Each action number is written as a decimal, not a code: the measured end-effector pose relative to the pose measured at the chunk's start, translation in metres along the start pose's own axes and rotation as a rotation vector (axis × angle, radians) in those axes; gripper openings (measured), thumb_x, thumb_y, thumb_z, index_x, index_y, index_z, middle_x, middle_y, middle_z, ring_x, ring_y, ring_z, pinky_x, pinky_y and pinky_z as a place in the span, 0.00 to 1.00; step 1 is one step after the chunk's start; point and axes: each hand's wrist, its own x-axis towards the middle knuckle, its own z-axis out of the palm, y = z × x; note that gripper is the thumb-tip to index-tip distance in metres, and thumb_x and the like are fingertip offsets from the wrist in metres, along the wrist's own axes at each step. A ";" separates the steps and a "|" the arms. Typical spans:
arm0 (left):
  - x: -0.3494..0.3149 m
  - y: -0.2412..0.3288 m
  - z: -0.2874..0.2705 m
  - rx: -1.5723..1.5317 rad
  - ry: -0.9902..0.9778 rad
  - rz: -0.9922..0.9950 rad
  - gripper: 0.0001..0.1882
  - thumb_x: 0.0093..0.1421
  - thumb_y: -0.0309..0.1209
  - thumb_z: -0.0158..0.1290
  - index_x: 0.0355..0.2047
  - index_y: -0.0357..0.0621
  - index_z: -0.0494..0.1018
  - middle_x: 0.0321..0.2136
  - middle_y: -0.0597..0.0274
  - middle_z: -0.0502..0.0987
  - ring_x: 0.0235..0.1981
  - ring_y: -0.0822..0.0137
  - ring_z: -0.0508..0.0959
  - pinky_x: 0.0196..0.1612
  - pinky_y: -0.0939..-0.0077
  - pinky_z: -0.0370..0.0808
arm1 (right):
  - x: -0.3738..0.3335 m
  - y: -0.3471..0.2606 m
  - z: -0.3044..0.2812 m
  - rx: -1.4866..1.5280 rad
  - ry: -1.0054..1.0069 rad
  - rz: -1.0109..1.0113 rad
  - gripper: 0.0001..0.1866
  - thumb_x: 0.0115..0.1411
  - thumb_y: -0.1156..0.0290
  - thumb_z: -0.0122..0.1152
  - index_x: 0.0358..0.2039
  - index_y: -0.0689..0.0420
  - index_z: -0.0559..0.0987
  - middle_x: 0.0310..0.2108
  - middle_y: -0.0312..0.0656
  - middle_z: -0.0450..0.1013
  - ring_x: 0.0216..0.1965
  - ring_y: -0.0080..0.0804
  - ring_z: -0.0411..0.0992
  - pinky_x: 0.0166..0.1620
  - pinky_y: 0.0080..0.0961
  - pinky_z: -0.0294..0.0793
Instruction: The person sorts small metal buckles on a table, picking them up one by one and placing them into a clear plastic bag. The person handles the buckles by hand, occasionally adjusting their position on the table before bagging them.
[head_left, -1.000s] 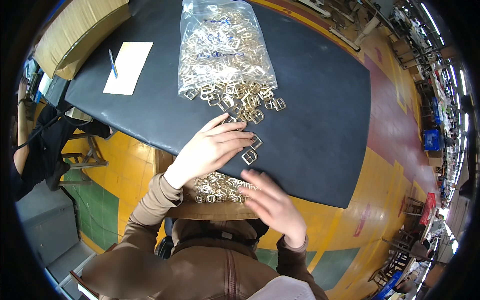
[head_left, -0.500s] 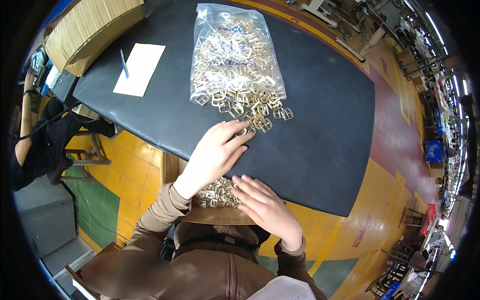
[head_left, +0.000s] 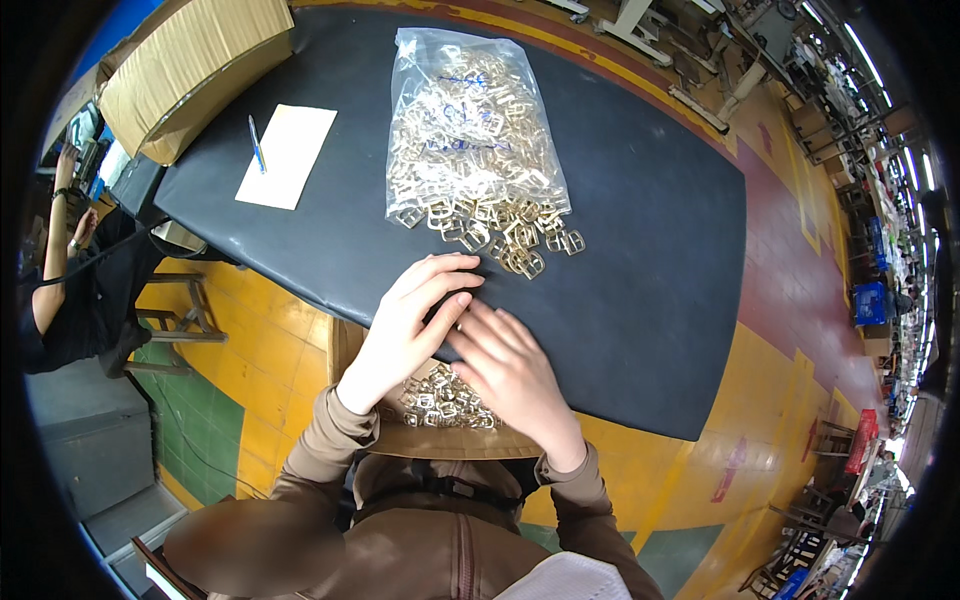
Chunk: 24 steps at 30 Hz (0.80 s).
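Observation:
Near the front edge of the dark table, my left hand (head_left: 418,308) is bent over the surface, its thumb apart from the curved fingers. Close against its thumb is my right hand (head_left: 512,368), fingers stretched out and slightly blurred. Whether a buckle lies under either palm is hidden. Beyond them, a clear plastic bag (head_left: 470,120) full of gold-coloured metal buckles lies with its mouth toward me. Loose buckles (head_left: 522,250) spill from that mouth onto the table. Below the table edge, under my hands, an open cardboard box (head_left: 440,442) holds many more buckles (head_left: 440,400).
A blue pen (head_left: 257,145) rests on a pale sheet of paper (head_left: 300,150) at the table's left. Behind it stands a cardboard carton (head_left: 200,65). A person in dark clothes (head_left: 75,270) sits at the far left beside a wooden stool (head_left: 185,315).
My left hand has drawn back toward me from the loose buckles to the table edge. My right hand has moved up and left to meet it.

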 end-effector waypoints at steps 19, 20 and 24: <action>0.005 -0.006 0.023 0.150 -0.236 0.118 0.22 0.68 0.26 0.57 0.63 0.45 0.74 0.63 0.56 0.76 0.71 0.53 0.70 0.75 0.48 0.62 | -0.014 0.021 -0.043 0.073 0.300 0.350 0.20 0.62 0.70 0.72 0.54 0.56 0.84 0.53 0.44 0.78 0.53 0.45 0.75 0.57 0.42 0.74; 0.006 -0.007 0.022 0.120 -0.219 0.108 0.23 0.68 0.25 0.57 0.63 0.44 0.73 0.63 0.55 0.76 0.70 0.52 0.70 0.75 0.49 0.63 | -0.008 0.021 -0.037 0.000 0.268 0.358 0.20 0.61 0.68 0.73 0.54 0.55 0.85 0.52 0.42 0.77 0.53 0.44 0.74 0.57 0.42 0.73; 0.007 -0.009 0.021 0.058 -0.215 0.093 0.23 0.68 0.21 0.55 0.63 0.40 0.73 0.63 0.49 0.77 0.71 0.48 0.70 0.75 0.50 0.62 | 0.000 0.024 -0.024 -0.087 0.238 0.325 0.22 0.59 0.65 0.75 0.54 0.51 0.85 0.49 0.39 0.72 0.51 0.41 0.70 0.55 0.40 0.69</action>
